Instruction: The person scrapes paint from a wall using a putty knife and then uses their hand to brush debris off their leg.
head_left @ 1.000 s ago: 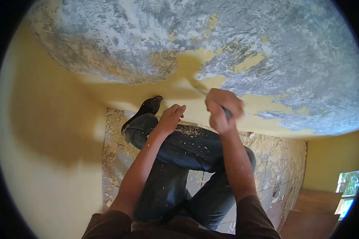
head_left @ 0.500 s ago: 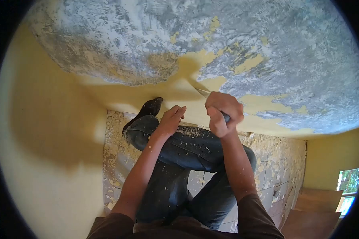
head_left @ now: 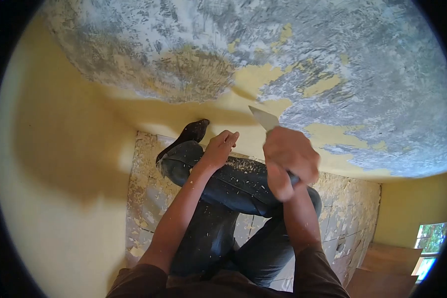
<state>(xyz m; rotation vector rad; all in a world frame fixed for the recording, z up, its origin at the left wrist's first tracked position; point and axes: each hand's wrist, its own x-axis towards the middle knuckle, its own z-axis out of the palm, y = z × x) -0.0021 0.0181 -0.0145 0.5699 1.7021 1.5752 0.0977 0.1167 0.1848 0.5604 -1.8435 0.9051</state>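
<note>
My right hand [head_left: 290,159] is closed round the handle of a scraper [head_left: 264,118], whose flat, pale blade points up and left. The blade shows in front of the wall [head_left: 392,84]; whether its tip touches I cannot tell. Grey and white patches cover most of that wall, with leftover yellow paint [head_left: 256,77] between them. My left hand [head_left: 221,149] rests by my bent knee with its fingers curled; whether anything is in them is hidden. Small paint flakes lie on my dark jeans [head_left: 233,186].
Paint chips are scattered over the tiled floor [head_left: 333,218]. A plain yellow wall [head_left: 69,149] rises close on the left. My dark shoe [head_left: 196,130] is near the wall's foot. Brown boards [head_left: 390,260] lean at the lower right, beside a window [head_left: 432,238].
My right hand and the scraper have moved down and to the right, and more of the blade shows. The view has shifted slightly; my left hand keeps its pose.
</note>
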